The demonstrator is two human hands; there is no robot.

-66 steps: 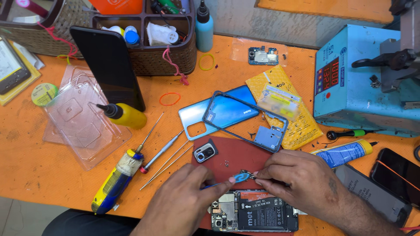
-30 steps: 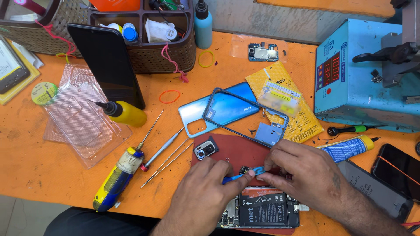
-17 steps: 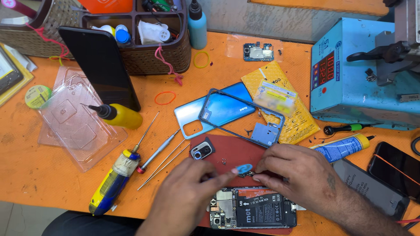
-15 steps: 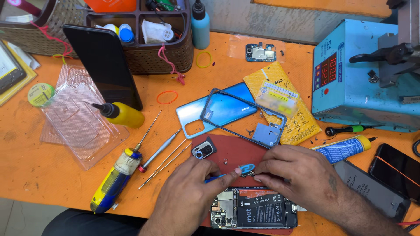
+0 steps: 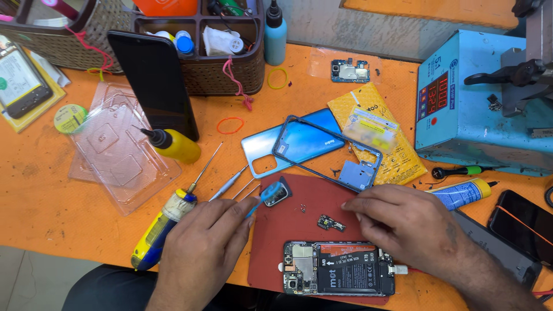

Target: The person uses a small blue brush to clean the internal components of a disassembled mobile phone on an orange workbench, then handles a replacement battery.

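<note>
**Ana:** Two hands over the red mat [image 5: 322, 198] — what has each got?

**Ben:** Left hand [image 5: 201, 247] is pinched narrow on a thin blue pry tool [image 5: 260, 201], its tip at the small camera bezel [image 5: 276, 194] lying at the mat's top left corner. Right hand [image 5: 403, 222] rests palm down with nothing in it, fingers loosely curled, fingertips just beside the tiny circuit board [image 5: 330, 223] in the middle of the mat.

**Ana:** How would that little board handle?

**Ben:** Very light, stiff and, I'd judge, fragile. Best taken by its edges, never across the components. The opened phone [image 5: 340, 275] just below it, at the mat's near edge, looks equally delicate with its battery and board exposed; hold it by the long sides.

**Ana:** Counts?

**Ben:** One opened phone, one tiny board, one bezel, one pry tool. On the orange counter [image 5: 46, 190]: one blue back cover [image 5: 291, 144] with one dark frame [image 5: 328, 152] lying across it, one yellow-handled screwdriver [image 5: 161, 227], two slim metal tools [image 5: 230, 184] that I can make out, one yellow bottle [image 5: 175, 145], one glue tube [image 5: 461, 193], two rubber bands, orange [image 5: 230, 125] and yellow [image 5: 277, 78]
</note>
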